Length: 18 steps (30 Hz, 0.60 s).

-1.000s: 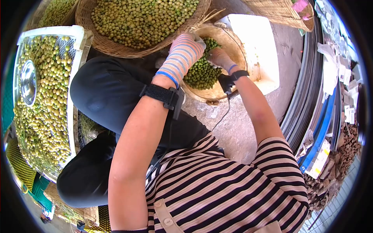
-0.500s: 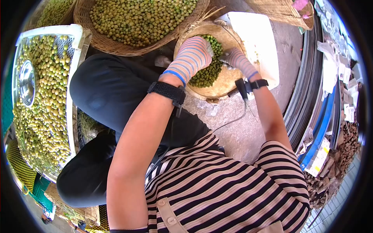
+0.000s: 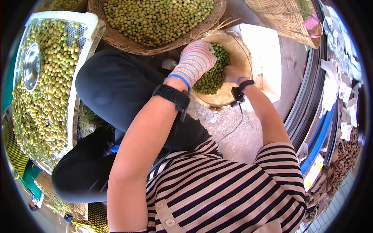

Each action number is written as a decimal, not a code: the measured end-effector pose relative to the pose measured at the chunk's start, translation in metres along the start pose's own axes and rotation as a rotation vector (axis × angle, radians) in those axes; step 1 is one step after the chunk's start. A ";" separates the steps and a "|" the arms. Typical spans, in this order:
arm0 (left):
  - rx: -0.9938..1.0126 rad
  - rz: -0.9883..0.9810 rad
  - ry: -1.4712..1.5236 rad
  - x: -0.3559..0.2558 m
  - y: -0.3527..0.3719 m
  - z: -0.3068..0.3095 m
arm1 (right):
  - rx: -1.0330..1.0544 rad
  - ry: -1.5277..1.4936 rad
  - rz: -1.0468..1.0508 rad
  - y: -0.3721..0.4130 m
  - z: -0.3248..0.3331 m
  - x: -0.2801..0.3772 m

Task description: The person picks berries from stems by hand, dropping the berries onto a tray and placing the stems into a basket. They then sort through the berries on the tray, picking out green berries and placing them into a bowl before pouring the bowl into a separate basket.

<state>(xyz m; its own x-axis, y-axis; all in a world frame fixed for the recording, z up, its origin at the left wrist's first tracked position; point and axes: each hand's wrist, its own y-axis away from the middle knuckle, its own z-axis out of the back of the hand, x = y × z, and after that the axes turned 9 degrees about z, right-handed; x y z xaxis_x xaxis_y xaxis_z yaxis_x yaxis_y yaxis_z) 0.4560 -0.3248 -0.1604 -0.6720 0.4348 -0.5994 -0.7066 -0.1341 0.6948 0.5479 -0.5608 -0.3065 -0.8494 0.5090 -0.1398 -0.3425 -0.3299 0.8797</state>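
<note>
A mound of small round green fruits [image 3: 211,79] lies on a round, pale, shallow tray [image 3: 241,48] in front of me. My left hand [image 3: 198,58], in a striped knit glove with a blue cuff, rests at the left side of the mound. Its fingers are curled closed, and what they hold is hidden. At the mound's right edge, my right hand [image 3: 233,73] reaches in against the fruits. It is small and blurred here, so its fingers cannot be made out. Each wrist carries a black strap; a cable hangs from the right one.
A large wicker basket [image 3: 223,7] of larger yellow-green fruits stands beyond. On the left, a white plastic crate [image 3: 83,17] holds similar fruits and a steel bowl [image 3: 32,66]. A white box [image 3: 268,62] sits behind the tray; dark long strips [image 3: 307,97] lie right.
The whole view has shifted slightly downward and to the right. My right hand has moved closer in against the fruits, while my left hand stays curled at the mound.
</note>
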 end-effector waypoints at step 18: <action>0.033 0.067 0.080 -0.004 0.003 0.001 | -0.189 -0.712 0.276 0.039 0.035 0.027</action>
<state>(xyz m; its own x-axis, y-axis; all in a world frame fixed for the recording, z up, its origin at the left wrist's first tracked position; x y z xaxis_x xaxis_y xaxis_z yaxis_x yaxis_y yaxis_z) 0.4566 -0.3264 -0.1555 -0.7342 0.3532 -0.5798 -0.6524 -0.1306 0.7465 0.5252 -0.5322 -0.2605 -0.4743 0.7544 0.4537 -0.2733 -0.6161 0.7387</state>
